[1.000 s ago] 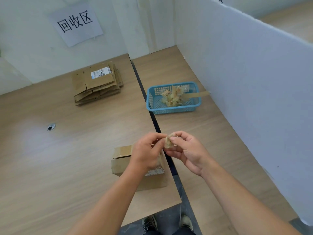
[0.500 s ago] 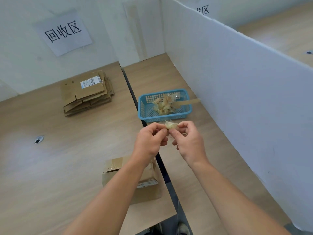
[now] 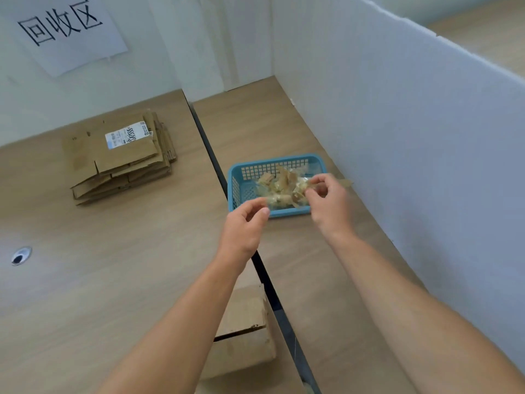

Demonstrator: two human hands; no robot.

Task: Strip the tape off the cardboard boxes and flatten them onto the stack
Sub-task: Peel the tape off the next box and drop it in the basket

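The blue basket (image 3: 234,177) on the right table holds several crumpled pieces of tape (image 3: 279,184). Over its right side, my right hand (image 3: 328,203) pinches a small tape wad (image 3: 301,183) at the fingertips. By the basket's near left corner my left hand (image 3: 244,227) hovers, fingers loosely curled around nothing. A cardboard box (image 3: 245,325) sits at the near edge of the left table, partly hidden by my left forearm. The stack of flattened boxes (image 3: 119,159) lies at the far left, topped by a sheet with a white label.
A dark gap (image 3: 210,155) separates the two wooden tables. A white partition (image 3: 412,137) runs along the right table's far side. On the back wall hangs a paper sign (image 3: 65,27), and the left table has a cable hole (image 3: 20,255).
Both hands moved forward from above the box to the basket. My left hand let go of the tape wad, and my right hand carried it over the basket.
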